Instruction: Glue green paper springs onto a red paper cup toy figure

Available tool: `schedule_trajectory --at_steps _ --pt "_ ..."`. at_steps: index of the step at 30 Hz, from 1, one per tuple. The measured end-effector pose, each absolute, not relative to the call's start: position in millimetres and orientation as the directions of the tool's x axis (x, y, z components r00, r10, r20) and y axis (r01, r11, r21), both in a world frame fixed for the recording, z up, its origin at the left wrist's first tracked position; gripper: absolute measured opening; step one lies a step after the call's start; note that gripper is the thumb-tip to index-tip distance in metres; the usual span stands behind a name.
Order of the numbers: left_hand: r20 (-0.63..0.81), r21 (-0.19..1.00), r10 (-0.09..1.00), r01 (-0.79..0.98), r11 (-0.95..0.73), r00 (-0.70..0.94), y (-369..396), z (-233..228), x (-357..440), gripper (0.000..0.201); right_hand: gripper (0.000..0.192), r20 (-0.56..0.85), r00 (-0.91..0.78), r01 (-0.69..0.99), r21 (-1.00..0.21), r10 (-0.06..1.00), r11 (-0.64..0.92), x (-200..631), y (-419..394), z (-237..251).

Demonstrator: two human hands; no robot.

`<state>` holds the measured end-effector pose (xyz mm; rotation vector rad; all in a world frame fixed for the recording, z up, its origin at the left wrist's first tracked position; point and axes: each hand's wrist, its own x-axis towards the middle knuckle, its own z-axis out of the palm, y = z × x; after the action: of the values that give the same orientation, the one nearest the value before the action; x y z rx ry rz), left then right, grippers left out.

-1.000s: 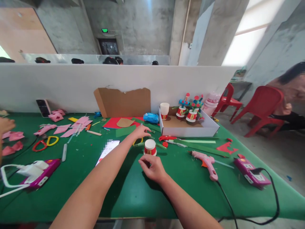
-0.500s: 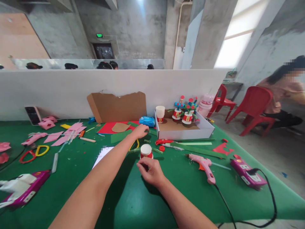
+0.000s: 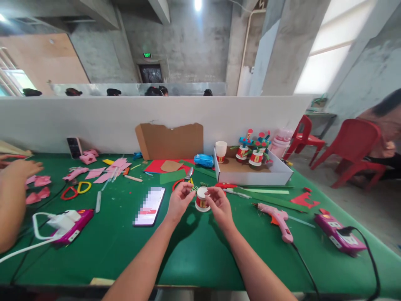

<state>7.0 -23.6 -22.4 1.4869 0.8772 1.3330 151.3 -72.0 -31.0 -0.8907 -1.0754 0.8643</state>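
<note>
Red-and-white cup (image 3: 202, 199) inverted on green desk (image 3: 194, 263), between left hand (image 3: 180, 202) and right hand (image 3: 221, 207), each grip narrow, hold unclear, open white box (image 3: 255, 179) containing stacked cups (image 3: 221, 149) and spring-armed cup figures (image 3: 256, 157), cup's gold label (image 3: 202, 204) too small to read.

No word or number can be read with certainty. A lit green sign (image 3: 147, 54) above the dark door (image 3: 151, 73) bears pale characters too small to make out. Faint chalk-like writing (image 3: 188, 78) runs across the concrete wall (image 3: 197, 46), illegible. The red-and-white cup (image 3: 202, 202) at the middle of the green surface (image 3: 194, 259) has a gold label with dark marks, unreadable; similar labels show on the cups (image 3: 256, 158) in the white box (image 3: 253, 178). The flat phone's (image 3: 149, 207) screen is partly pixelated, its text unreadable.
</note>
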Motion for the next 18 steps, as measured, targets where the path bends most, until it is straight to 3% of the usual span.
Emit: schedule_trajectory --at_steps 12,18 --pt "0.439 0.885 0.851 0.026 -0.465 0.287 -32.6 -20.6 4.2 0.017 0.031 0.304 0.092 -0.157 -0.936 0.948 0.315 148.6 -73.3 -35.2" --pt "0.460 0.861 0.835 0.077 -0.502 0.301 -32.2 -24.3 4.1 0.019 0.028 0.293 0.115 -0.129 -0.943 0.949 0.307 148.3 -73.0 -34.4"
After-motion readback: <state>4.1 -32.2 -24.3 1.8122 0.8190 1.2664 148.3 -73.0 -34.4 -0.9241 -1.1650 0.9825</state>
